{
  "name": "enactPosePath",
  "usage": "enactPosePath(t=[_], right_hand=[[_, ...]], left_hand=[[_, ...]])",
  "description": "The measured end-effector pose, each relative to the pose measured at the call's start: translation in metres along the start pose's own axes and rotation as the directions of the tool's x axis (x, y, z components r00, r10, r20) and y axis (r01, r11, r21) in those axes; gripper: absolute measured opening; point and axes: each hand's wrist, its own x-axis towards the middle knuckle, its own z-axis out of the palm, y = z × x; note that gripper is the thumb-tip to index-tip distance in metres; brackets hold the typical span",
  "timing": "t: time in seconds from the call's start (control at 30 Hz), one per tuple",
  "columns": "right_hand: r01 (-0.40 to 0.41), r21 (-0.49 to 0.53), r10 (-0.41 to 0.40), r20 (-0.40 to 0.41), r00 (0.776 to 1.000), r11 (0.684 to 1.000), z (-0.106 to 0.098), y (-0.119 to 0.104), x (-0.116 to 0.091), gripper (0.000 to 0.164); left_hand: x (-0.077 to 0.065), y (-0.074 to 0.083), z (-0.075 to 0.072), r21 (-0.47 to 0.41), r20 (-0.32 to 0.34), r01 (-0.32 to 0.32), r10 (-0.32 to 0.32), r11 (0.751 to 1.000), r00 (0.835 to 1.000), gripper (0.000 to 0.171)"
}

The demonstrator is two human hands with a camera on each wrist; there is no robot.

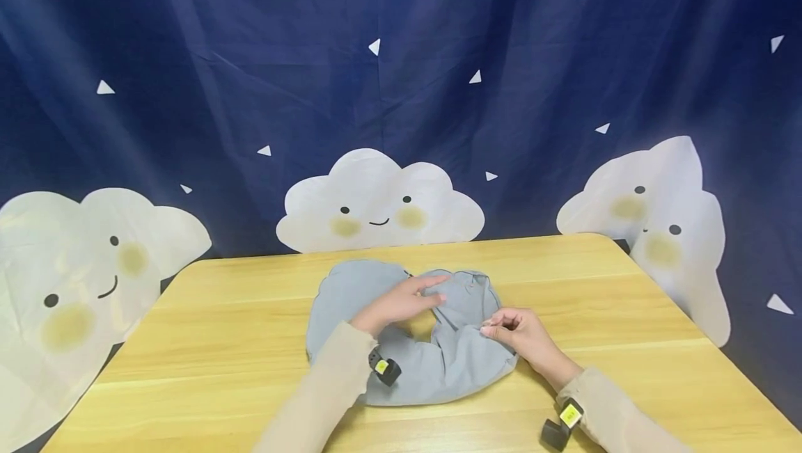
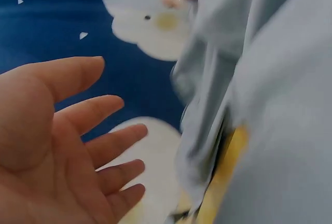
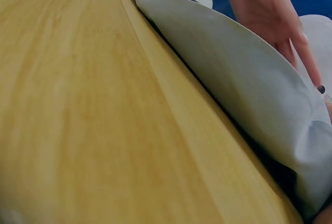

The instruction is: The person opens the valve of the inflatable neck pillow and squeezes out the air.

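Observation:
A grey U-shaped neck pillow (image 1: 351,293) lies on the table, its right part creased and slack. Over its central opening hovers my left hand (image 1: 404,301), thumb and fingers extended. The left wrist view shows that hand (image 2: 67,141) with spread fingers, apart from the draped grey fabric (image 2: 290,110). At the pillow's right edge my right hand (image 1: 523,333) pinches the fabric between thumb and fingers. From the right wrist camera, the pillow's side (image 3: 228,58) rises off the wood, and most of the right hand is out of frame.
The wooden table (image 1: 207,342) extends on both sides of the pillow. Behind its far edge hangs a dark blue curtain (image 1: 313,91) printed with smiling clouds and white triangles. Each wrist wears a small black camera, one by the left sleeve (image 1: 313,397).

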Motion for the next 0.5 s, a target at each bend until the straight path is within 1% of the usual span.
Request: enactPosePath(t=[0.13,0.23,0.3,0.4,0.5], right_hand=[[-0.004,0.004,0.004,-0.002,1.000,1.000,0.000,0.000,-0.001,0.016],[-0.003,-0.001,0.003,-0.009,1.000,1.000,0.001,0.000,-0.001,0.015],[-0.004,-0.003,0.004,-0.011,1.000,1.000,0.001,0.000,-0.001,0.014],[-0.008,-0.005,0.008,-0.011,1.000,1.000,0.001,0.000,0.000,0.015],[-0.013,-0.005,0.013,-0.013,1.000,1.000,0.001,0.000,0.000,0.017]], left_hand=[[-0.011,-0.016,-0.024,-0.054,-0.094,0.014,-0.019,0.998,0.995,0.048],[-0.019,-0.031,-0.042,-0.082,-0.166,0.031,-0.044,0.996,0.985,0.045],[-0.025,-0.041,-0.054,-0.079,-0.225,0.032,-0.049,0.996,0.973,0.042],[-0.032,-0.059,-0.068,-0.053,-0.312,0.028,-0.043,0.998,0.949,0.039],[-0.036,-0.079,-0.079,-0.066,-0.379,0.031,-0.053,0.997,0.924,0.038]])
